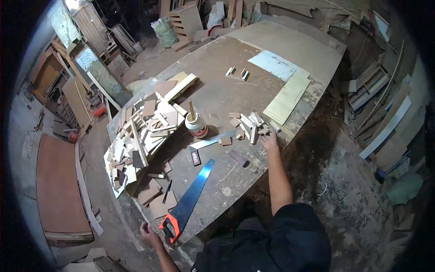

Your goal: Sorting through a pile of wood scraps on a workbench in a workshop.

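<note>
My right hand [270, 140] reaches over the table to a heap of short wood blocks [250, 127]. Its fingers are bent around a small block at the heap's right end. Beside the table's near left edge hovers my left hand [150, 235], fingers loosely parted and holding nothing. Just right of it lies a handsaw [192, 197] with an orange and black handle, its blade pointing away from me. Between saw and blocks are a metal try square [213, 141], a small dark box with red markings [195, 157] and a dark purplish piece [239, 158].
A white glue tub [196, 126] with a stick in it stands beside a large pile of wood offcuts [145, 131] on the left. A black pen [167, 191] lies near the saw. Pale thin boards [286, 97] lie along the right edge. Leftover boards [385, 122] crowd the floor at right.
</note>
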Tool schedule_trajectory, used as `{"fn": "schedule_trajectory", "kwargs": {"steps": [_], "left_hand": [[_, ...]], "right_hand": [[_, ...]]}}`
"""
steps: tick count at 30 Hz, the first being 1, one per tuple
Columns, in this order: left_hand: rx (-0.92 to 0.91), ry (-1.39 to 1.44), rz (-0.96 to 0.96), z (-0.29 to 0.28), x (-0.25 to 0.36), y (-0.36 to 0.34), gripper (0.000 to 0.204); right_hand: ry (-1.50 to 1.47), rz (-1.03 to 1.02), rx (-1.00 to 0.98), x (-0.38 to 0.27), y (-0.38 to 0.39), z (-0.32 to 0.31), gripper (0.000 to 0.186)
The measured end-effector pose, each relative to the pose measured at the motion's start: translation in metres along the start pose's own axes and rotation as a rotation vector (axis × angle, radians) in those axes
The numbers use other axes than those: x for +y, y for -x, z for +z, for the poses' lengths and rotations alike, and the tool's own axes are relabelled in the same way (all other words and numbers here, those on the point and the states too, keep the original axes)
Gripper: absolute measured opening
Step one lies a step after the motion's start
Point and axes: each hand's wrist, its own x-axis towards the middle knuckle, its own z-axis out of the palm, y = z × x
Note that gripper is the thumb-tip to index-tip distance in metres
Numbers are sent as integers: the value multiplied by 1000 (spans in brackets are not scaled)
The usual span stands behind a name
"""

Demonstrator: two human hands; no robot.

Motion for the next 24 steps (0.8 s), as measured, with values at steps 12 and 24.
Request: {"fn": "schedule_trajectory", "kwargs": {"steps": [12,24], "left_hand": [[-910,443,43,177,187,87,31],[-674,157,81,69,106,101,39]], "right_hand": [[-540,284,-769,40,260,45,82],[-62,256,-1204,204,462,92,95]]}}
